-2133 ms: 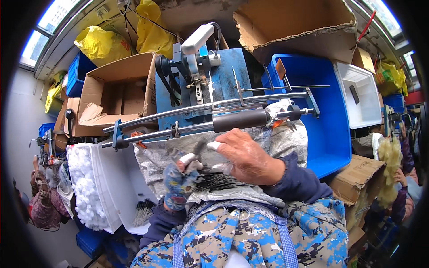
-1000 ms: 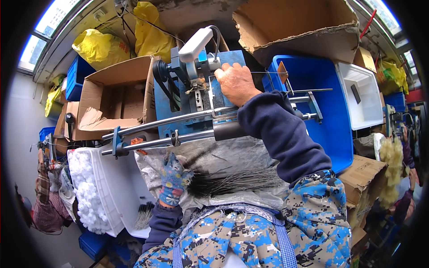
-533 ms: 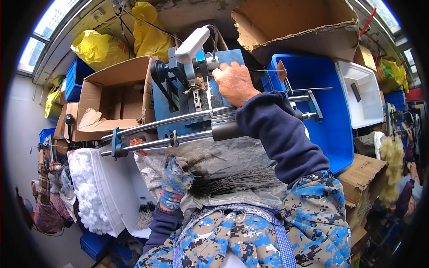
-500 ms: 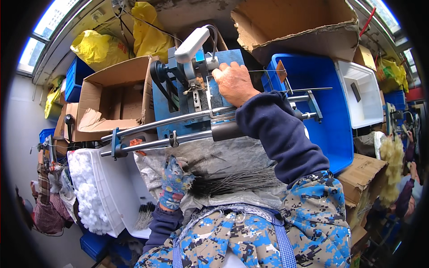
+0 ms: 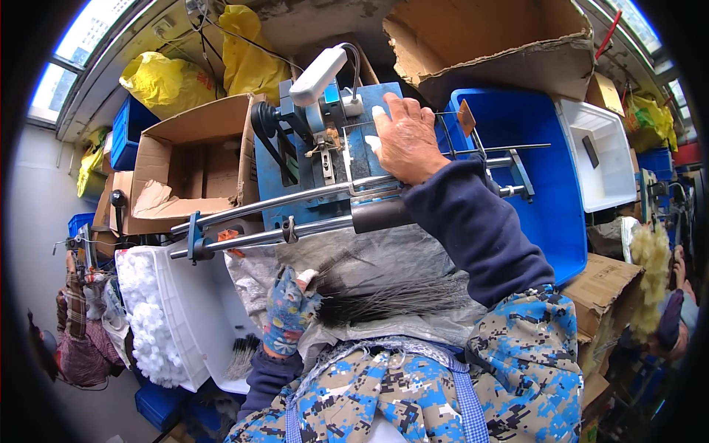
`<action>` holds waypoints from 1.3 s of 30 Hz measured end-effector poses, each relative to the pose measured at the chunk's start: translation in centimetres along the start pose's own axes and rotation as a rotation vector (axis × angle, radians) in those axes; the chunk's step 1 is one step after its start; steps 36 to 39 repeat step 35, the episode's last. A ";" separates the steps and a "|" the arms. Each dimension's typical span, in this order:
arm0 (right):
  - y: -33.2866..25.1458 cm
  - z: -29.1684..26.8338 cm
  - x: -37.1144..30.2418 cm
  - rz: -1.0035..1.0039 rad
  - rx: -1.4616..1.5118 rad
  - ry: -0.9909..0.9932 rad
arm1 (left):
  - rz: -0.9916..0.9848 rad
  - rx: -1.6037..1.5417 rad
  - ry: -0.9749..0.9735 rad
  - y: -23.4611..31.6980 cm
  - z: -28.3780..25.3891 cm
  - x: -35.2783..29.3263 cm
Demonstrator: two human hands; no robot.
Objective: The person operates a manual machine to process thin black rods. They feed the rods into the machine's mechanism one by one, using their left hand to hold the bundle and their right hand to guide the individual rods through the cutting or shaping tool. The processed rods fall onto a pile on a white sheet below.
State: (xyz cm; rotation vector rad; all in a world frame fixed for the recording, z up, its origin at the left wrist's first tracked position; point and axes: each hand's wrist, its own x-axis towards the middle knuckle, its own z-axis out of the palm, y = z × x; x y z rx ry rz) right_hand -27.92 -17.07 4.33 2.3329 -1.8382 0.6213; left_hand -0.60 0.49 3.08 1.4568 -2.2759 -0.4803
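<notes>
My right hand [image 5: 411, 139] is over the blue plate [image 5: 380, 96] of a small bench machine [image 5: 322, 140]. Its thumb and forefinger, both white-tipped, are apart, and nothing shows between them. The other fingers curl slightly, their undersides hidden. Below the machine, my left hand [image 5: 289, 310] wears a worn floral glove with the fingertips bare. Its fingers are closed at the left end of a bundle of thin dark wires [image 5: 391, 301], with a few wires sticking out of the grip. The bundle lies on a grey sheet [image 5: 369, 255] across my lap.
Two steel rails [image 5: 310, 232] cross in front of the machine. A blue tub [image 5: 509, 125] stands right, with a white tray [image 5: 598, 159] beyond. On the left are a cardboard box [image 5: 196, 166] and a white bin [image 5: 214, 317] beside white tufts [image 5: 148, 317]. Other people work at both sides.
My right hand has shifted slightly right, away from the machine's centre, and its thumb and forefinger have spread. My left hand stays by the wires, its white-tipped thumb now showing more plainly.
</notes>
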 end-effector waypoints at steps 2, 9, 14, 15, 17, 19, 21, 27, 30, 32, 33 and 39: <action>0.2 -1.9 -1.8 -0.009 0.016 -0.122 | -0.034 -0.070 0.006 0.1 -0.1 -0.3; -0.7 -2.5 -2.2 0.086 0.098 -0.272 | 0.154 -0.109 0.028 3.0 0.6 1.8; -2.5 -1.6 -1.6 0.064 0.150 -0.308 | 0.086 -0.177 0.028 2.2 0.5 0.6; -3.1 -1.0 -1.6 0.057 0.192 -0.246 | 0.066 -0.167 0.014 2.2 0.2 0.3; -4.7 -0.3 -1.2 0.037 0.162 -0.227 | 0.043 -0.137 -0.004 2.2 -0.2 0.0; -6.3 0.5 -0.8 0.038 0.186 -0.195 | 0.044 -0.109 -0.016 2.2 -0.5 -0.1; -7.2 0.3 -0.4 0.005 0.215 -0.219 | -0.017 -0.155 -0.027 2.0 -0.5 -0.3; -3.1 -0.5 -1.1 -0.057 0.172 -0.300 | -0.122 -0.257 0.011 1.3 -0.4 -0.9; -0.6 -2.0 -1.9 -0.004 0.081 -0.357 | -0.136 -0.242 0.030 1.9 -0.4 -0.5; 0.3 -3.4 -1.7 -0.002 0.069 -0.393 | -0.134 -0.222 0.018 1.8 -0.5 -0.4; 1.0 -3.4 -1.8 -0.042 0.080 -0.354 | -0.118 -0.223 0.000 1.8 -0.5 -0.4; 2.0 -3.7 -1.2 -0.063 0.086 -0.274 | -0.090 -0.214 -0.029 2.1 -0.6 -0.2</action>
